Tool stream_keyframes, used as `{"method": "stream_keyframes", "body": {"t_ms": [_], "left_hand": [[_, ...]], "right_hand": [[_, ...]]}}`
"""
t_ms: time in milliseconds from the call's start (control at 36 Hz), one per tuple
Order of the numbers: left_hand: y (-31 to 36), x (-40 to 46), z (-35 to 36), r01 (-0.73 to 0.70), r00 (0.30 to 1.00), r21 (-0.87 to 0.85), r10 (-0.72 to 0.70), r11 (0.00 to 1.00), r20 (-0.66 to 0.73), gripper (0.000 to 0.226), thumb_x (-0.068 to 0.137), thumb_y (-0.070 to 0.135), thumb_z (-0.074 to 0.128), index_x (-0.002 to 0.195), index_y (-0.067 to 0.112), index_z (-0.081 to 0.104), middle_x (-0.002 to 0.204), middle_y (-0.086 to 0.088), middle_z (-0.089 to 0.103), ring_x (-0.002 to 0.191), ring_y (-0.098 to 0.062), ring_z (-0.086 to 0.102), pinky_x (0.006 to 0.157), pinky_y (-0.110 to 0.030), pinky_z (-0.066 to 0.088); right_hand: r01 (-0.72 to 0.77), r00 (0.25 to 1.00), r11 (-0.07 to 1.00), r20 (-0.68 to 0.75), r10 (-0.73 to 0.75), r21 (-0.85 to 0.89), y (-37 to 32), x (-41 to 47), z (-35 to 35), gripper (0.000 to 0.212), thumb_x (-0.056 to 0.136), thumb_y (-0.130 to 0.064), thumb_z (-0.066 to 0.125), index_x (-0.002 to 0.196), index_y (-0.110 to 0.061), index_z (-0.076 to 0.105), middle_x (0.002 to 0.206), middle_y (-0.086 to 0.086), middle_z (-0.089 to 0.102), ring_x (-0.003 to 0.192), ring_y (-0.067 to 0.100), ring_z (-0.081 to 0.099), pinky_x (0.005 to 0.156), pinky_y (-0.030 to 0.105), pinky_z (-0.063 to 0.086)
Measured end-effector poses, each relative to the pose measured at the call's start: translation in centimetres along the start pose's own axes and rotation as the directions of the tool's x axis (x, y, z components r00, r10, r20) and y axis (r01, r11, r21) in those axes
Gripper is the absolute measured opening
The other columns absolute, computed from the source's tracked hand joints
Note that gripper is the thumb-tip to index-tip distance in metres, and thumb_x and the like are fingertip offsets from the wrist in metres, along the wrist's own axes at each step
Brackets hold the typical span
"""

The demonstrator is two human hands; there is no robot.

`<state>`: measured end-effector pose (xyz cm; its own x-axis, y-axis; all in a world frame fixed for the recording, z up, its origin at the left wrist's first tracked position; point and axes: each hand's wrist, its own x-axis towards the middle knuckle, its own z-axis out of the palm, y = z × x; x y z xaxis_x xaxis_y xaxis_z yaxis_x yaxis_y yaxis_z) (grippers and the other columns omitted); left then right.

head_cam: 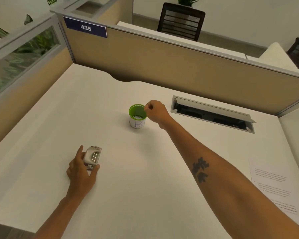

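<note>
A grey hole punch (92, 157) lies on the white desk (128, 178), and my left hand (81, 169) grips it from the near side with thumb and fingers around its ends. A green mesh cup (137, 116) with a white paper label marked "B" stands in the middle of the desk, small white bits at its bottom. My right hand (155, 112) hovers at the cup's right rim with fingers curled, thumb and forefinger pinched together over the opening. Whether something tiny sits in that pinch is too small to tell.
An open cable tray (212, 113) is set into the desk at the right back. Printed paper sheets (273, 183) lie at the right edge. Tan cubicle partitions (162, 66) wall the back and left, one bearing a sign "435". A black chair (180, 21) stands beyond.
</note>
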<state>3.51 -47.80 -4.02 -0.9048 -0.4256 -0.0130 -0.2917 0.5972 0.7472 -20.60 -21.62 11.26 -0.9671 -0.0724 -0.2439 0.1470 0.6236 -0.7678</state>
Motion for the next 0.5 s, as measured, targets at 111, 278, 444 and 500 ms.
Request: {"method": "stream_keyframes", "body": {"t_ms": [111, 278, 444, 500], "left_hand": [[0.0, -0.1, -0.1, 0.016, 1.000, -0.027, -0.016, 0.999, 0.001, 0.103, 0.082, 0.008, 0.085, 0.163, 0.024, 0.024, 0.146, -0.004, 0.056, 0.137, -0.036, 0.046, 0.115, -0.060, 0.028], [-0.1, 0.0, -0.2, 0.007, 1.000, -0.056, -0.007, 0.998, -0.002, 0.099, 0.085, 0.006, 0.082, 0.163, 0.024, 0.023, 0.147, -0.002, 0.056, 0.138, -0.034, 0.045, 0.116, -0.056, 0.026], [0.2, -0.2, -0.3, -0.002, 1.000, -0.054, 0.002, 0.999, 0.009, 0.091, 0.083, 0.028, 0.068, 0.163, 0.021, 0.025, 0.146, -0.002, 0.056, 0.136, -0.033, 0.045, 0.113, -0.055, 0.028], [0.4, -0.2, -0.4, 0.002, 1.000, -0.052, -0.001, 0.999, 0.015, 0.091, 0.081, 0.030, 0.065, 0.163, 0.021, 0.025, 0.147, -0.004, 0.057, 0.136, -0.034, 0.045, 0.113, -0.055, 0.028]], "right_hand": [[0.016, 0.998, 0.997, -0.059, -0.021, -0.071, -0.7, 1.3, 0.7, 0.012, 0.098, -0.005, 0.063, 0.095, -0.004, 0.075, 0.093, 0.005, 0.066, 0.076, 0.016, 0.059, 0.055, 0.020, 0.046], [0.011, 0.995, 0.994, -0.096, -0.021, -0.109, -0.9, 2.4, 0.8, 0.015, 0.093, 0.002, 0.067, 0.096, 0.002, 0.081, 0.102, 0.016, 0.077, 0.089, 0.027, 0.069, 0.077, 0.041, 0.064], [-0.007, 0.994, 0.995, -0.105, -0.004, -0.096, -1.2, 3.0, 0.8, 0.014, 0.095, 0.002, 0.069, 0.099, -0.001, 0.081, 0.107, 0.016, 0.077, 0.099, 0.033, 0.075, 0.077, 0.036, 0.063], [0.000, 0.995, 0.995, -0.103, -0.010, -0.102, -1.4, 3.0, 0.8, 0.014, 0.096, 0.002, 0.068, 0.100, -0.002, 0.081, 0.106, 0.015, 0.077, 0.099, 0.032, 0.075, 0.078, 0.036, 0.064]]}}
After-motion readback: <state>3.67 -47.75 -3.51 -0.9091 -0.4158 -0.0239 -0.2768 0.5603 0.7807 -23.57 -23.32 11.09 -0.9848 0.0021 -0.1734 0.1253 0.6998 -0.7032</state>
